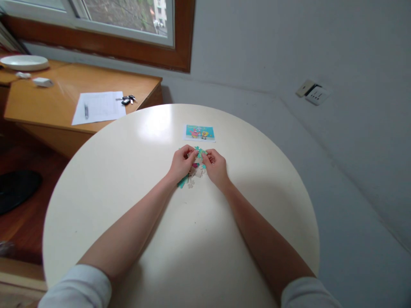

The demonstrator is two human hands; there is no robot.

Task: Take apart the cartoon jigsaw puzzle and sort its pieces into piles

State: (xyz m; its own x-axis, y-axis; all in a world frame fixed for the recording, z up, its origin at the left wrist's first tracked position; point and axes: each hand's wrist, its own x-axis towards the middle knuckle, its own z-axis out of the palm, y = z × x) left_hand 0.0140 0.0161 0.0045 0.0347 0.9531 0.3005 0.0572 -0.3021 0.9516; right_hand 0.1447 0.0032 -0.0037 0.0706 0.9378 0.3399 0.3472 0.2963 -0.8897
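A small heap of jigsaw puzzle pieces (199, 172), some teal and some showing a plain greyish side, lies on the round cream table (205, 248). My left hand (182, 162) is closed at the heap's left side, thumb and forefinger pinching a teal puzzle piece. From the right, my right hand (217, 166) pinches at a teal puzzle piece (201, 152) too; whether both hands grip the same one is hard to see. Just beyond the hands lies a picture card (201, 133) with colourful cartoon figures on a teal background.
A wooden desk (64, 85) stands at the far left, bearing a printed sheet (100, 108), keys (127, 100), a small white box (43, 82) and a white oval object (25, 63). The wall (272, 55) with a socket (317, 95) borders the table's right side.
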